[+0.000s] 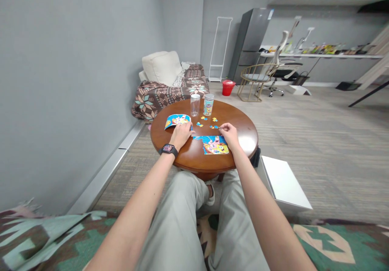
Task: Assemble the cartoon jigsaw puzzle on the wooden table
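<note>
A partly joined jigsaw puzzle (215, 145) with a yellow and a pink cartoon figure on blue lies near the front of the round table. My left hand (181, 134) rests by the lower right corner of a curled picture card (178, 119). Its fingers are bent together, with a bit of blue showing at the tips; whether that is card or piece I cannot make out. Just above the puzzle's right side, my right hand (230, 135) pinches what looks like a small puzzle piece. Loose puzzle pieces (214, 127) lie beside its fingertips, and several more are farther back.
A clear jar (195, 105) and a printed jar with a lid (208, 105) stand at the back of the wooden table (188, 161). On the floor to the right sits a white box (285, 180). Behind are a blanket-covered sofa (170, 88) and a red bin (227, 88).
</note>
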The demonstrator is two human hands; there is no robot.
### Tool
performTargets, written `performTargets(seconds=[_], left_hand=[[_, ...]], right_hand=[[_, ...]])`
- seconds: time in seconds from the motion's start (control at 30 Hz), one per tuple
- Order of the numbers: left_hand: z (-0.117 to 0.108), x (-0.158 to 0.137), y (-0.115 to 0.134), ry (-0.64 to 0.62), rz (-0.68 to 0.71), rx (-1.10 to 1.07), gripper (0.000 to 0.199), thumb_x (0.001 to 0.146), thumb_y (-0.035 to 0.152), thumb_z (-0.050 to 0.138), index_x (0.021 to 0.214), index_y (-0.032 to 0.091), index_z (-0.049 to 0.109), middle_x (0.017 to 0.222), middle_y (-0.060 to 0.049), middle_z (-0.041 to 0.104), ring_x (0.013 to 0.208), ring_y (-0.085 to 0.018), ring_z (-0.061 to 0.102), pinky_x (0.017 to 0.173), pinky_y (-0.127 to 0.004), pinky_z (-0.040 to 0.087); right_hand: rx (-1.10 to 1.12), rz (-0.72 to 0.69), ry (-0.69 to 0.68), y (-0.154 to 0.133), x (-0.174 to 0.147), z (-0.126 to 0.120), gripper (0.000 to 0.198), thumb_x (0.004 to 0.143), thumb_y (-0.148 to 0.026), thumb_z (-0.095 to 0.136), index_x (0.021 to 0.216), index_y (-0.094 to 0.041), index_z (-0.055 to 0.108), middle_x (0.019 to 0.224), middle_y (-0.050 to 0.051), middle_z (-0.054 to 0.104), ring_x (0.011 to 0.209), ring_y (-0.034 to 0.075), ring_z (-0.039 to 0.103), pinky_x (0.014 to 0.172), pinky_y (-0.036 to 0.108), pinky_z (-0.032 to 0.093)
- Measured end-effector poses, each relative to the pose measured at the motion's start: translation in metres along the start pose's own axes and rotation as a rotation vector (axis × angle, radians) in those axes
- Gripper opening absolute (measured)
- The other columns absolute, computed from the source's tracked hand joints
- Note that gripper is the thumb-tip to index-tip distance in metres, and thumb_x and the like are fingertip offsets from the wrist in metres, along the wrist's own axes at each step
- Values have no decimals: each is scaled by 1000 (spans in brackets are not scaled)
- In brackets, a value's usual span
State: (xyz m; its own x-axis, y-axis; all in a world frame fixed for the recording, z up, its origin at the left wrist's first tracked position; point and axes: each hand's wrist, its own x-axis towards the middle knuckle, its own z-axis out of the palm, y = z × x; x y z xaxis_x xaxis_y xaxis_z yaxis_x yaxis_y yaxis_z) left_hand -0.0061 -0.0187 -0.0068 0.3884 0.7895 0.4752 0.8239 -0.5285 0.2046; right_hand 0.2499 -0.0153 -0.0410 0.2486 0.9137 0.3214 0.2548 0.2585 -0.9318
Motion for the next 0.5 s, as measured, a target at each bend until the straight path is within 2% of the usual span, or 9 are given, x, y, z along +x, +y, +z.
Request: performTargets(seconds=[0.13, 0.33, 0.5], left_hand=[[0, 0, -2, 31, -44, -47, 9, 93, 23, 61, 100, 17, 58, 91, -10, 69, 90, -26, 63, 87, -36, 42], [2, -2, -8, 40, -82, -289, 12, 86, 18, 66, 94, 19, 58, 86, -3, 62, 80, -21, 59, 78, -32, 44], [-2, -3, -5, 25, -73, -197, 14, 85, 14, 66, 95, 18, 58, 91, -6, 63, 87, -23, 60, 82, -34, 44]], right_hand=[[22, 12, 9, -3, 0, 2, 23, 67, -40, 65, 81, -22, 61, 76, 3, 65, 73, 20, 61, 67, 33, 50], [35, 26, -2, -3, 0, 5, 24, 70, -40, 65, 83, -20, 68, 77, 6, 70, 71, 21, 65, 68, 34, 52], [-28, 2, 6, 0, 1, 2, 25, 72, -40, 67, 86, -20, 75, 86, 7, 74, 75, 21, 65, 71, 35, 54]])
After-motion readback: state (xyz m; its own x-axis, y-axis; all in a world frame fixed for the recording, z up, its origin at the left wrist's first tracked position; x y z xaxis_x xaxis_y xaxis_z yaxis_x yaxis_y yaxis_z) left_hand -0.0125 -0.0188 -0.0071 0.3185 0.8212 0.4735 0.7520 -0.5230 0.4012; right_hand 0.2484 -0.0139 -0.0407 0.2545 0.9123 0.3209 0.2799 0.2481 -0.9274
